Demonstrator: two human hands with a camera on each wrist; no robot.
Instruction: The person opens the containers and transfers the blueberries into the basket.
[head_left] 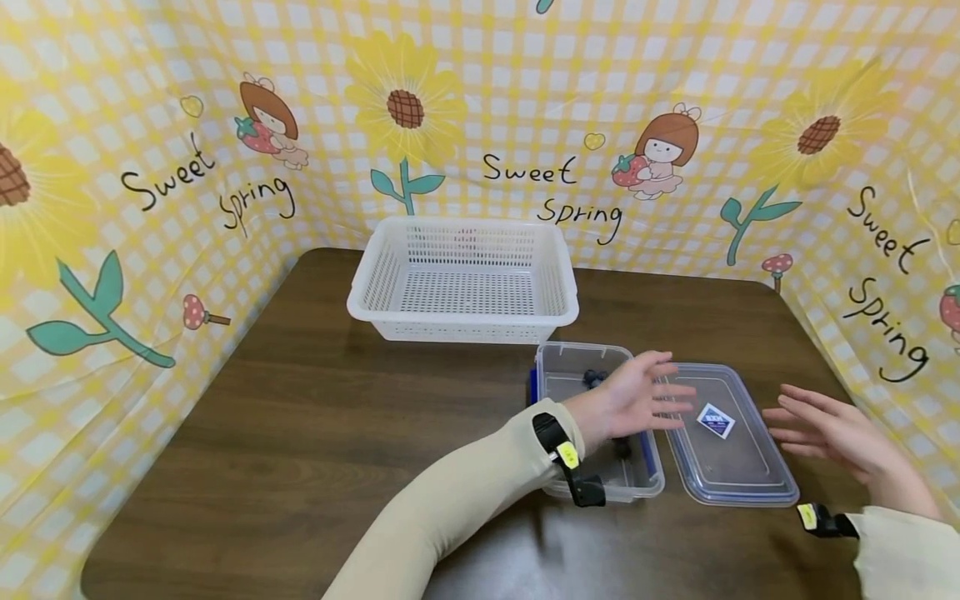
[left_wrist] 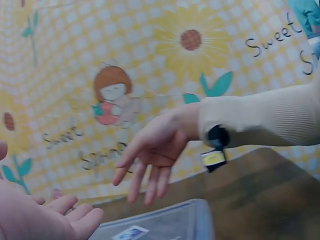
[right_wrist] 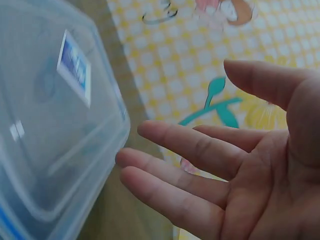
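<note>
My left hand (head_left: 637, 396) hovers over a clear plastic container (head_left: 551, 362), fingers spread and holding nothing. Inside the container lie some small dark items (head_left: 595, 378), partly hidden by that hand and wrist. To the right of the container, a clear lid (head_left: 738, 471) with a blue-and-white label (head_left: 716, 421) lies on the table. Just beyond the lid's right edge is my right hand (head_left: 832, 433), its fingers loosely extended toward the lid with nothing in them. The right wrist view shows those fingertips close to the rim of the lid (right_wrist: 107, 127).
A white perforated basket (head_left: 465, 329) stands at the back of the dark wooden table (head_left: 300, 450), behind the container. Yellow checked cloth (head_left: 480, 117) with sunflowers walls in the table's back and both sides. Something blue (head_left: 533, 387) shows along the container's left side.
</note>
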